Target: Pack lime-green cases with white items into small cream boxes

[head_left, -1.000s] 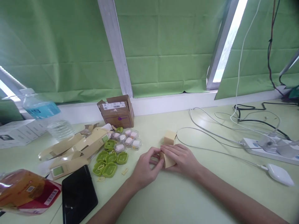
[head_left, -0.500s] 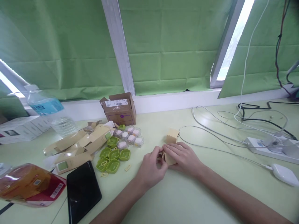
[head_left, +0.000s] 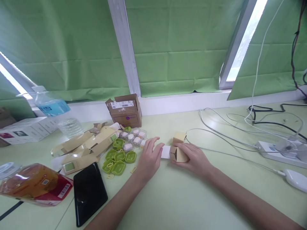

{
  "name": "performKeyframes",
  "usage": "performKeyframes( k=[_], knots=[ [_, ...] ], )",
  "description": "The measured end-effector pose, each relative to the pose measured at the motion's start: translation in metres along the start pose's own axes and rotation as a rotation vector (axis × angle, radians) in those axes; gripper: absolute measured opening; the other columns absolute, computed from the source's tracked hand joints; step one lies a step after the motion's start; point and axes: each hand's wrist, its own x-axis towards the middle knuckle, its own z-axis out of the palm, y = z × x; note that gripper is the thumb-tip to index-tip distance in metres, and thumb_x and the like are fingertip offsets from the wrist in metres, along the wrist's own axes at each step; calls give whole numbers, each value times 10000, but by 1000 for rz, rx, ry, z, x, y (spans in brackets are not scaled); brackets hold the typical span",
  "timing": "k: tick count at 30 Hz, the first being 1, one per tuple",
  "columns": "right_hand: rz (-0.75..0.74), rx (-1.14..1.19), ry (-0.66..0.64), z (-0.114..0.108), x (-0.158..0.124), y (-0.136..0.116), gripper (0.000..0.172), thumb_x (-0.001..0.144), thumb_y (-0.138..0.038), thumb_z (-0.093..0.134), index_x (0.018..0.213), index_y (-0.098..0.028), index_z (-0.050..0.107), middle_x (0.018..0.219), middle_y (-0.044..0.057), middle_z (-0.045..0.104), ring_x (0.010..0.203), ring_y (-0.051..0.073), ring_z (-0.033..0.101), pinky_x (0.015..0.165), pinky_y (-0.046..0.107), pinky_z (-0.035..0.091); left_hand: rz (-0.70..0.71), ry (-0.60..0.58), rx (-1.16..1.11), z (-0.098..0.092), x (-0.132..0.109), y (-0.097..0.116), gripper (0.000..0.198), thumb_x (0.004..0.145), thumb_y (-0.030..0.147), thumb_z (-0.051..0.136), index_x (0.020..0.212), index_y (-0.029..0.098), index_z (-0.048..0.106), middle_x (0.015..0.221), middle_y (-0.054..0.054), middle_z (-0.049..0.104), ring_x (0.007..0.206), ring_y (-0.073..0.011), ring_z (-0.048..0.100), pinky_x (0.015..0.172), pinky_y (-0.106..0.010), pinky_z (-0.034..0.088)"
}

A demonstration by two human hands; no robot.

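Observation:
My right hand (head_left: 194, 158) wraps round a small tan cardboard box (head_left: 181, 155) on the table, its open end facing left. From that end a white flap or card (head_left: 165, 152) sticks out. My left hand (head_left: 149, 158) is beside the white piece with its fingers spread; whether a fingertip touches it is hard to tell. Just behind the right hand's fingers a tan cardboard face (head_left: 179, 137) shows, maybe of a second small box. Left of my left hand lie several green silicone cases (head_left: 118, 167) and clear plastic shells with pale pieces (head_left: 137, 141).
A black tablet or phone (head_left: 90, 193) lies at the left beside a drink bottle (head_left: 35, 184). Behind are opened tan packages (head_left: 80, 163), a water bottle (head_left: 54, 108), white boxes (head_left: 28, 130) and a brown carton (head_left: 127, 115). Cables, a power strip (head_left: 275, 153) and a white charger (head_left: 296, 179) occupy the right.
My left hand has come off the box's end to the left, and its fingers have opened. The white piece now shows out of the box. The view has shifted slightly.

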Motion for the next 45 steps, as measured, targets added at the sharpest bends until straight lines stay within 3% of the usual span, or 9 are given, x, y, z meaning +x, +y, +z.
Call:
performKeyframes(
  k=[3,5,10,13,17,22,30,38,45],
  knots=[
    [22,14,2,0,0,0,463,908,-496,690,1267,-229,565,1131,101,757,983,251,737,819,382,577,217,-61,129,-6,2,4,355,926,24,444,1113,253,641,1276,-104,663,1176,-279,584,970,-460,382],
    [19,20,5,1,-1,-1,454,907,-479,695,1264,-232,565,1126,93,758,991,245,735,832,379,576,268,-144,63,-8,2,12,429,873,-24,425,1144,250,613,1217,-82,693,1119,-255,606,944,-442,361],
    [-18,-5,-2,4,-2,-2,461,906,-478,696,1273,-231,568,1114,91,760,986,247,733,821,381,566,131,-195,-159,-11,-1,23,227,783,27,479,898,204,562,870,-38,687,901,-219,613,892,-419,346],
    [-39,-11,-3,5,-2,-2,447,917,-460,690,1275,-224,564,1113,91,761,984,247,732,817,381,554,126,-233,-165,-11,-1,24,119,833,103,502,827,208,559,754,-17,656,794,-204,587,878,-424,334],
    [-47,-15,23,5,-1,-2,432,934,-453,676,1279,-219,561,1110,96,763,985,250,735,822,384,548,69,-243,-118,-7,0,26,205,963,190,471,817,212,613,755,-27,687,792,-201,588,883,-416,333],
    [-15,-25,19,5,-1,-1,455,933,-481,674,1288,-217,565,1117,94,762,1004,249,730,851,387,546,-15,-187,-121,-5,0,32,218,962,170,485,1089,223,654,814,-26,717,813,-208,600,888,-410,339],
    [-144,-97,-14,7,-3,3,490,924,-458,689,1322,-198,570,1132,111,748,997,256,713,869,402,539,-276,-333,-205,4,-4,29,132,904,198,581,779,209,623,832,-25,698,844,-220,582,768,-359,354],
    [-159,-103,-18,8,-2,1,517,930,-494,670,1343,-203,562,1159,111,743,1022,255,706,885,394,542,-424,-220,-377,13,-4,26,125,895,234,626,779,208,666,789,-21,670,811,-204,566,753,-320,413],
    [25,-188,-57,7,2,6,538,945,-485,644,1400,-225,524,1274,144,678,1174,305,646,861,426,570,-546,-6,-650,11,-3,19,158,1006,338,504,954,197,553,1147,-85,667,1023,-194,640,935,-337,497]
  ],
)
